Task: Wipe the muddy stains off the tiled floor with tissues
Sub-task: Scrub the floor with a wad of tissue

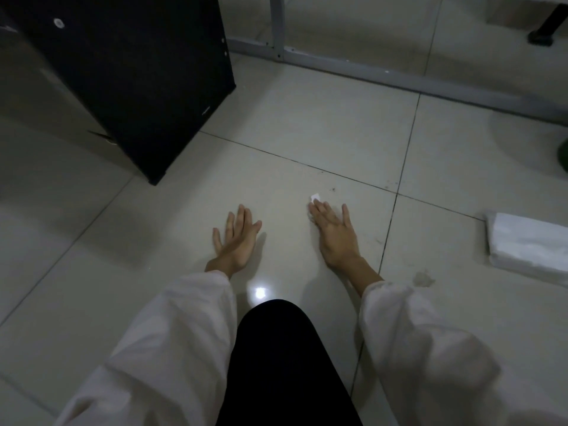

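My right hand [333,232] lies flat on the pale tiled floor [307,127] and presses a small white tissue [315,198] beneath its fingers; only a corner of the tissue shows past the fingertips. My left hand [236,236] rests flat on the floor beside it, fingers spread, with nothing under it. Small dark mud specks [332,189] lie just beyond the right fingertips, and more sit near the grout crossing [392,183]. A greyish muddy smear [423,278] marks the tile right of my right forearm.
A stack of white tissues [528,244] lies on the floor at the right. A black cabinet [132,72] stands at the upper left. A grey metal frame [384,73] runs along the floor at the back. My dark-trousered knee [282,358] is at the bottom centre.
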